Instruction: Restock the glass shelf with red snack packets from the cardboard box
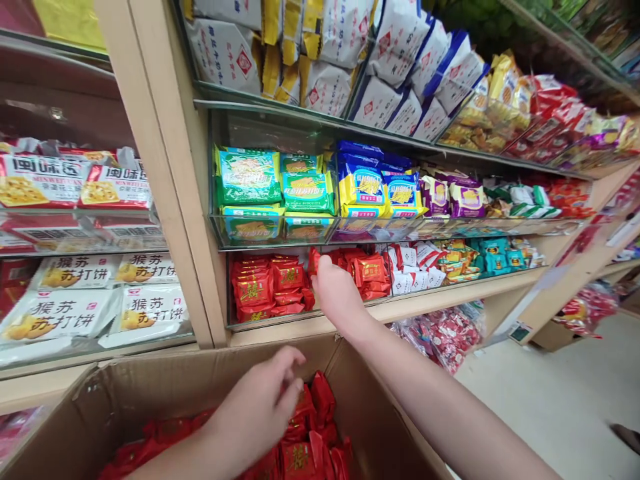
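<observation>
My right hand (337, 293) reaches to the lowest glass shelf bin, its fingers closed on a small red snack packet (314, 259) standing up at its fingertips. Left of it in the same bin sit stacked red packets (253, 287) with gold print. More red packets (371, 269) lie to its right. Below, my left hand (265, 400) hovers over an open cardboard box (200, 370). Its fingers are loosely bent and apart, with nothing seen between them. Many loose red packets (303, 460) of the same look lie in the box, partly hidden by my left arm.
Green biscuit packs (249, 177) and blue-yellow packs (361, 185) fill the shelf above. White-and-red packets (415, 267) lie to the right. A wooden post (173, 167) divides this shelving from the left unit with white cracker packs (60, 303). Bagged red goods (445, 333) sit below the shelf.
</observation>
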Motion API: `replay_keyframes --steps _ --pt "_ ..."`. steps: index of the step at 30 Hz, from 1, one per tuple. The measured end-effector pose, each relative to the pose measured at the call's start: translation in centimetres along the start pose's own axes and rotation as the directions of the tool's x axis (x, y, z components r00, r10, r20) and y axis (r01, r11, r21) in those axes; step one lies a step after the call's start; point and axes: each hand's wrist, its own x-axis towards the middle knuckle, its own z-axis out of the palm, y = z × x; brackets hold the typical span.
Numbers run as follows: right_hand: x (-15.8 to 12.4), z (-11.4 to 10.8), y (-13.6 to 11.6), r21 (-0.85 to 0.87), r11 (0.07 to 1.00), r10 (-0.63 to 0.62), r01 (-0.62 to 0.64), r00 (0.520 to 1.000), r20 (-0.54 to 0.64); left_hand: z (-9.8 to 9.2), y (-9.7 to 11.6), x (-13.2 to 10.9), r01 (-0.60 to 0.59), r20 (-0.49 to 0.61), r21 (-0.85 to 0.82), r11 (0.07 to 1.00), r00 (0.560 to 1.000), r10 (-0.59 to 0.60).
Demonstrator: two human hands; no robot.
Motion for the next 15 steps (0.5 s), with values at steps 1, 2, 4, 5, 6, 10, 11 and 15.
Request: replay_keyframes --steps 1,2,4,5,6,10,11,15 --pt "0.6 0.4 -0.8 -0.063 0.998 0.0 0.001 1.0 0.003 0.2 0.4 -0.5 -0.036 0.039 0.044 0.998 0.999 0.035" --pt "1.2 0.7 -1.5 -0.109 0.994 0.002 -0.002 1.0 0.0 0.3 0.9 -1.1 -0.067 0.077 0.093 0.993 0.995 0.06" --pt "2.1 1.5 -2.6 -0.157 0.988 -0.003 0.001 1.0 -0.01 0.4 1.6 -2.0 -0.143 0.169 0.175 0.974 0.979 0.113" --pt "2.4 1.8 -2.9 -0.167 0.986 -0.009 0.007 1.0 -0.01 0.5 1.8 -2.4 -0.179 0.231 0.202 0.963 0.964 0.131" --pt "2.7 2.1 -3.2 -0.174 0.985 -0.015 0.014 1.0 -0.003 0.6 1.9 -2.7 -0.22 0.295 0.223 0.95 0.944 0.15" --pt "3.4 3.5 -3.4 -0.201 0.979 -0.025 0.032 0.999 0.041 1.5 1.2 -3.1 -0.454 0.448 0.274 0.848 0.84 0.305" --pt "3.6 3.9 -3.4 -0.207 0.978 -0.024 0.035 0.998 0.054 1.9 0.9 -3.2 -0.513 0.456 0.286 0.809 0.816 0.356" --pt "4.6 5.3 -3.4 -0.234 0.972 -0.011 0.038 0.993 0.117 3.0 -0.4 -3.8 -0.628 0.487 0.326 0.707 0.752 0.444"
